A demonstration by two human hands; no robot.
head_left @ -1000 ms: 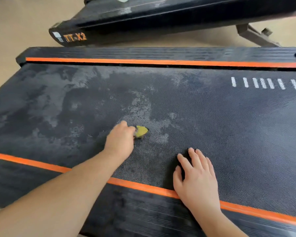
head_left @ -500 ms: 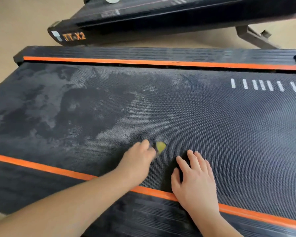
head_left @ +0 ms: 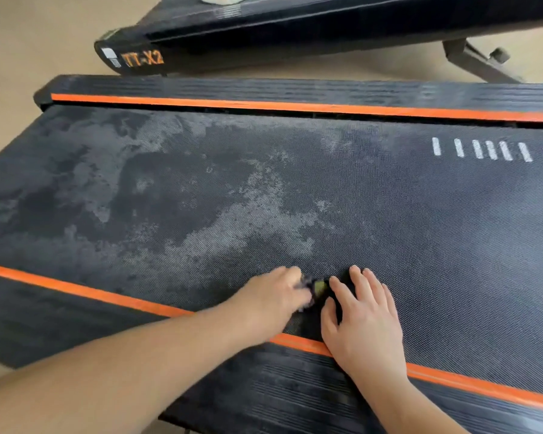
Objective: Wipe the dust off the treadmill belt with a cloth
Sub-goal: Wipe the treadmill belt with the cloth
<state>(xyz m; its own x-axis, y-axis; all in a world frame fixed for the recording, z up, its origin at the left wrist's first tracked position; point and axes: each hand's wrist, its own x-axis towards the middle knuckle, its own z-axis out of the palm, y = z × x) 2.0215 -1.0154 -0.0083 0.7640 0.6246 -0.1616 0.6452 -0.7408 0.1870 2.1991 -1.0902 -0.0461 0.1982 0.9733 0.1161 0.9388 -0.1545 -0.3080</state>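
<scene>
Cloth (head_left: pixel 319 288): small yellow-green wad, mostly buried under the left hand (head_left: pixel 279 296). Only one corner shows, plus a greyish smear beside it. It sits on the treadmill belt (head_left: pixel 420 230), close to the near orange stripe (head_left: pixel 76 288), roughly mid-frame.

Left hand: fingers curled over the wad, gripping it and pressing it onto the belt. Motion blur here, so individual fingers are hard to separate.

Right hand (head_left: pixel 364 314): flat, fingers straight and spread, palm down on the belt with its heel over the near stripe. Holds nothing; looks like a brace. Its index finger is just beside the cloth corner. Touching or a hair apart, can't tell.

Key geometry: the belt's long axis runs left-right in view. The pale dust (head_left: pixel 232 227) lies up and to the left of the cloth, spreading toward the far orange stripe (head_left: pixel 264 104) and the belt's left end. Belt to the right, toward the white marks (head_left: pixel 483 150), looks darker and more even. So my call is that the next stroke goes away from the right hand, up-left. Left hand is the nearer one and already has the cloth.

Hard to read: cloth's full size and fold, hidden by the hand. Belt cut off at the right edge. Second machine (head_left: pixel 143 59) behind is cropped at top.
</scene>
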